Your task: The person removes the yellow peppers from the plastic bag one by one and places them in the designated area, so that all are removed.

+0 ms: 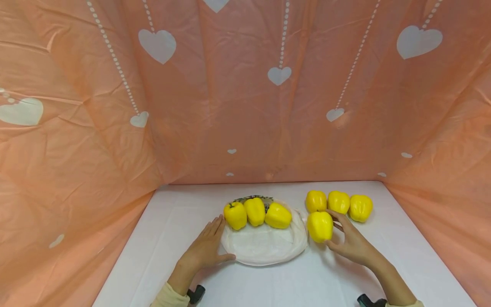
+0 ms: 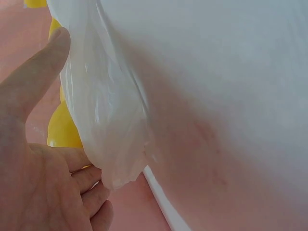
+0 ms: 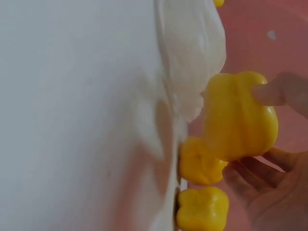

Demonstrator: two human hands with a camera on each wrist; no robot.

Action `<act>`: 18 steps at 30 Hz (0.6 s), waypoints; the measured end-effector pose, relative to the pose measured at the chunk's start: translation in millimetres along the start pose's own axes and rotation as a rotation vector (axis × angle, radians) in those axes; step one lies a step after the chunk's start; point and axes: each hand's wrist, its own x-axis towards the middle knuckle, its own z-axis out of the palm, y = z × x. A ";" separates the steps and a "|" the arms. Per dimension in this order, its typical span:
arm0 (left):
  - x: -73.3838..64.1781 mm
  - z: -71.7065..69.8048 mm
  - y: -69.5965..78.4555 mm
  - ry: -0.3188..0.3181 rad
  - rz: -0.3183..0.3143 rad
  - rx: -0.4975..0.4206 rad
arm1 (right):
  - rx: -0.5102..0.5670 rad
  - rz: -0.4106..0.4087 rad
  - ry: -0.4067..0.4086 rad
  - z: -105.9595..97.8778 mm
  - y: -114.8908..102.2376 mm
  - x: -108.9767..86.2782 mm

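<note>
My right hand point(image 1: 353, 244) grips a yellow bell pepper point(image 1: 320, 227), thumb on one side and fingers on the other. In the right wrist view this pepper point(image 3: 239, 118) is held up off the white table, beside the bag. My left hand point(image 1: 205, 245) rests against the left side of a whitish plastic bag point(image 1: 264, 253), fingers extended and thumb at its near rim. The left wrist view shows the bag's thin wall point(image 2: 103, 115) standing up by that hand. Inside the opened bag, along its far side, lie three yellow bell peppers point(image 1: 255, 212).
Three more yellow bell peppers point(image 1: 339, 201) stand in a row at the back right, behind the held one. A white cloth covers the table point(image 1: 284, 285). Orange sheeting with white hearts point(image 1: 245, 111) closes off the back and both sides.
</note>
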 end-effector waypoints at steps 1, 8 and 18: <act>0.0 0.1 -0.2 -0.001 -0.003 0.004 | 0.007 0.004 -0.008 -0.3 1.2 -0.3; 0.7 0.1 -0.4 0.005 0.001 -0.005 | -0.002 0.017 -0.025 0.9 10.2 -3.6; -0.3 0.5 0.5 0.000 -0.007 -0.002 | 0.002 -0.019 -0.005 4.6 23.4 -7.4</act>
